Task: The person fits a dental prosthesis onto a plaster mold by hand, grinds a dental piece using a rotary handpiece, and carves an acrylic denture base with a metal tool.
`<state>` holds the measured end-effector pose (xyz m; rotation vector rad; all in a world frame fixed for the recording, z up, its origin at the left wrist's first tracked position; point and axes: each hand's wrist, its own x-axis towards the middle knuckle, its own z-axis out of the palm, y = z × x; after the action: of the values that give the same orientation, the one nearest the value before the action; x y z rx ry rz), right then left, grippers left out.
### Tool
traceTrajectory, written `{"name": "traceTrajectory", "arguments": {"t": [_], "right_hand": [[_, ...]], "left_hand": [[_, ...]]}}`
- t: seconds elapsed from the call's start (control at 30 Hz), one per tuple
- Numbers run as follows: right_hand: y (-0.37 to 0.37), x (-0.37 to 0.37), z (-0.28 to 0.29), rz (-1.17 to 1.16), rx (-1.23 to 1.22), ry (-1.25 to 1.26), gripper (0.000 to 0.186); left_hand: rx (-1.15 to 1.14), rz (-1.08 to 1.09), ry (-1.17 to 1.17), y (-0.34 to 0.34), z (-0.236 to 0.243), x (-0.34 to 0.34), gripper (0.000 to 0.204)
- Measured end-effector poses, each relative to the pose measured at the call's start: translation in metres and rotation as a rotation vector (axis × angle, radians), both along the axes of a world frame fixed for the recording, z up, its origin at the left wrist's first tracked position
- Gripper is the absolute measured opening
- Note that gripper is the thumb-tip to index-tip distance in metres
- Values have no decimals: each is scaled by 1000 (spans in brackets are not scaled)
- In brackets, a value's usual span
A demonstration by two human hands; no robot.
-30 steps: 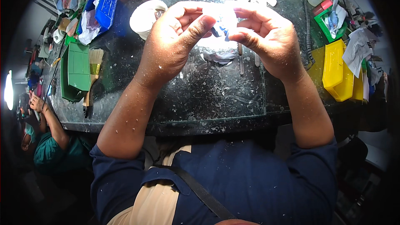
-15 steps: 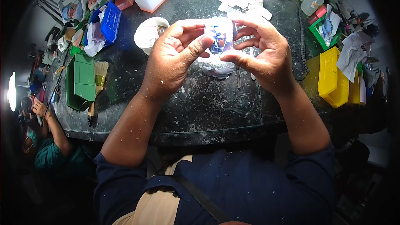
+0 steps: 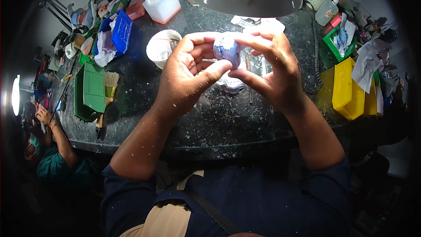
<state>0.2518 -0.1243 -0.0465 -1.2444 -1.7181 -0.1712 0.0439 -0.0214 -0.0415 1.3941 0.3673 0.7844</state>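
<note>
Bluish piece (image 3: 226, 49) well inside bench edge (image 3: 210, 148)

Rounded blue-and-white piece (image 3: 226, 49) (brightly lit), held between both hands (image 3: 183, 77) (image 3: 280, 72).

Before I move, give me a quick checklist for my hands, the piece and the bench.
1. Blue-and-white piece held: ok; left hand and right hand both touch it.
2. Metal tool set down: ok; it lies on the workbench, apart from both hands.
3. Workbench swept: not ok; pale crumbs are scattered over it.
4. Brush set down: ok; it lies beside the left green bin.
5. Piece's far side intact: cannot tell; hidden from this view.
</note>
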Motion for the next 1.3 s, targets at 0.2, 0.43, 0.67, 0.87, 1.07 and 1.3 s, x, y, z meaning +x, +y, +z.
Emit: {"name": "traceTrajectory", "arguments": {"t": [0.2,0.43,0.67,0.87,1.07,1.3], "right_hand": [[-1,-3,4,22,50,-31,58],[1,14,7,77,-115,45,53],[1,15,6,99,-20,-4,44],[-1,14,11,81,3,-35,46],[-5,12,15,75,-3,-60,46],[-3,12,9,84,-13,-10,49]], "left_hand": [[276,118,59,-1,-3,0,53],[458,86,82,4,-7,-4,51],[507,89,118,4,-7,-5,50],[523,101,108,4,-9,-6,50],[594,132,105,3,-10,-7,53],[635,171,91,4,-10,-5,54]]}}
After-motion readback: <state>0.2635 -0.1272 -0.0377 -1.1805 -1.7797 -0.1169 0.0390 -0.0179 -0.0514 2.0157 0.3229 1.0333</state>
